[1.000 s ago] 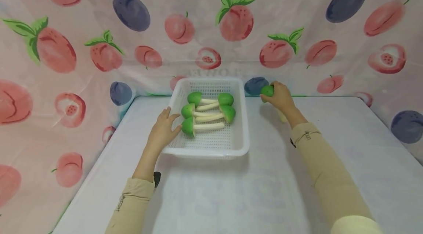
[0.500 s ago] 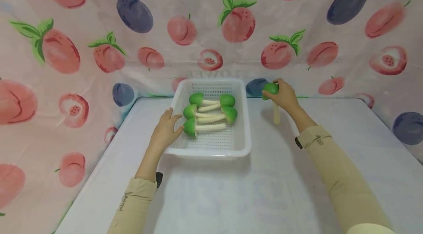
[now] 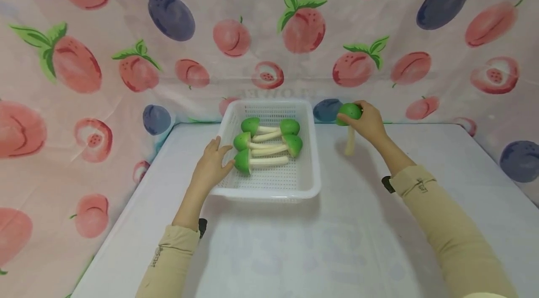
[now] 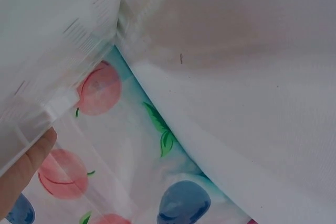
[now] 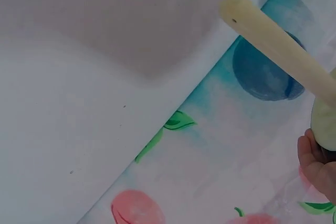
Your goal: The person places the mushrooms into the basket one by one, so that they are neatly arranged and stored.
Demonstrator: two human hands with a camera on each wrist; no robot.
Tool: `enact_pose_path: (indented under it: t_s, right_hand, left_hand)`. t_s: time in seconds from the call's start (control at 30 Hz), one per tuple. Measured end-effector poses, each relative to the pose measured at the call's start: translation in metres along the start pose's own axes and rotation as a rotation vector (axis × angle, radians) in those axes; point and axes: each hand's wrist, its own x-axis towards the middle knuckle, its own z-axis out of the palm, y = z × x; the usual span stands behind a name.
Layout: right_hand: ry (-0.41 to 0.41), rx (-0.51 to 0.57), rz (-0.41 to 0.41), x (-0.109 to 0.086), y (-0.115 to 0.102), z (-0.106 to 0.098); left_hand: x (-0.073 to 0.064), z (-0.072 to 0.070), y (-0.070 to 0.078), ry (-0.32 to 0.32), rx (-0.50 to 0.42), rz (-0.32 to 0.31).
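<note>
At the right my right hand point(image 3: 368, 122) grips a mushroom by its green cap point(image 3: 350, 112), and the pale stem hangs down above the table. That cream stem point(image 5: 278, 45) slants across the right wrist view, with some fingers point(image 5: 317, 171) curled at the cap. My left hand point(image 3: 210, 164) holds the left rim of a white plastic basket point(image 3: 312, 162), its thumb by the nearest mushroom cap. One finger point(image 4: 29, 163) shows against the basket's outside in the left wrist view. Inside lie several green-capped mushrooms point(image 3: 269, 161), on their sides, caps to left and right.
A white-covered table point(image 3: 269, 251) carries the basket near its back edge. Behind and to the left hangs a pink fruit-print cloth point(image 3: 261, 17). Shadows of the arms fall on the tabletop.
My right hand has shifted slightly right with the mushroom, whose stem has swung from slanting to nearly upright. My left hand stays at the basket rim.
</note>
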Motion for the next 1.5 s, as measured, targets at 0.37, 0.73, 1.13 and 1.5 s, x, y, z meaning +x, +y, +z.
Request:
enact_pose_path:
  t_s: [0.37, 0.73, 1.13, 1.5]
  right_hand:
    - [0.029, 0.058, -0.028, -0.018, -0.012, -0.009]
    - [0.059, 0.103, -0.032, -0.042, -0.026, -0.017]
    - [0.058, 0.229, 0.009, -0.053, -0.037, -0.023]
    - [0.011, 0.246, -0.068, -0.07, -0.054, -0.035]
  left_hand:
    - [0.001, -0.003, 0.001, -0.007, 0.013, -0.001]
    - [-0.002, -0.002, 0.0, -0.028, 0.005, 0.005]
    - [0.004, -0.003, 0.001, -0.04, 0.02, 0.013]
    - [0.001, -0.002, 0.0, -0.024, 0.025, 0.029]
